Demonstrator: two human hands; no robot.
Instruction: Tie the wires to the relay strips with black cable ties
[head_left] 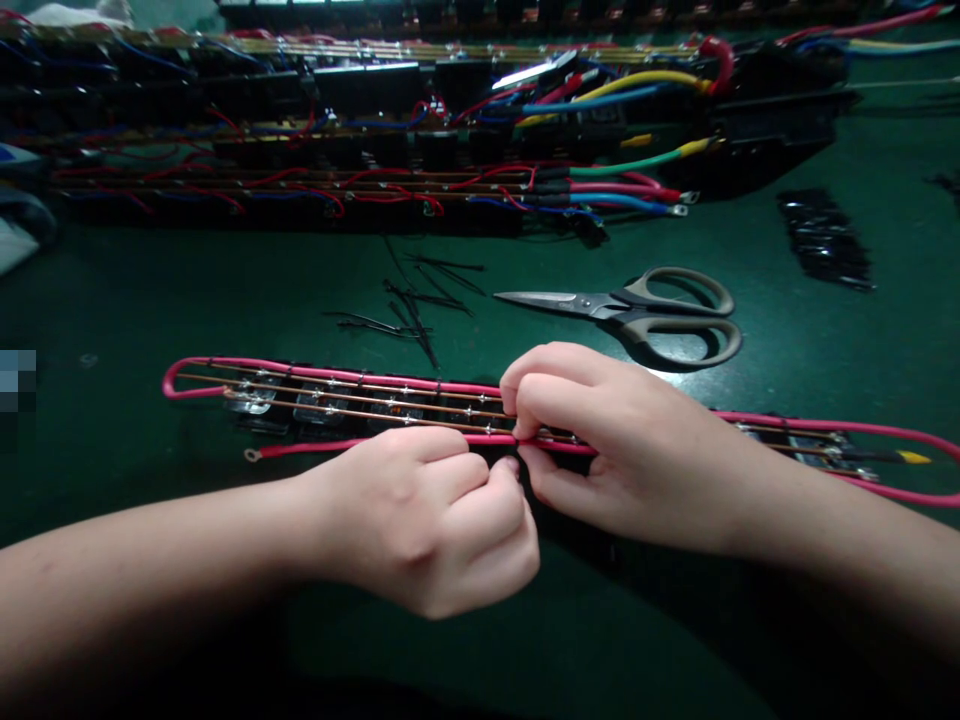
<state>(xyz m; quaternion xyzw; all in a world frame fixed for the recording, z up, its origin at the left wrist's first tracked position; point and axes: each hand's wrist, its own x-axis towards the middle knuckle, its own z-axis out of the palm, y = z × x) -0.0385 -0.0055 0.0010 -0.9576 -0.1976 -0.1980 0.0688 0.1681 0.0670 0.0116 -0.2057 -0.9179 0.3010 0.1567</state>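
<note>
A long, narrow strip of black sockets with bare copper rods (349, 397) lies across the table in front of me. Thick red cable (420, 385) runs along both its long sides and loops round at each end. At mid-strip my right hand (622, 450) pinches the near run of red cable between thumb and fingers, where a small dark band crosses it. Just left of that spot, my left hand (457, 520) is closed like a fist, its thumb tip close to the right thumb. Whatever the left fingers hold is hidden. A ring terminal (253, 455) ends the red cable at left.
Beyond the strip lie scissors (585, 303) with grey-black handles, pointing left, beside loose black cable ties (411, 305). A bundle of black pieces (825, 238) is at the right. Several wired strips (300, 190) with coloured leads fill the back.
</note>
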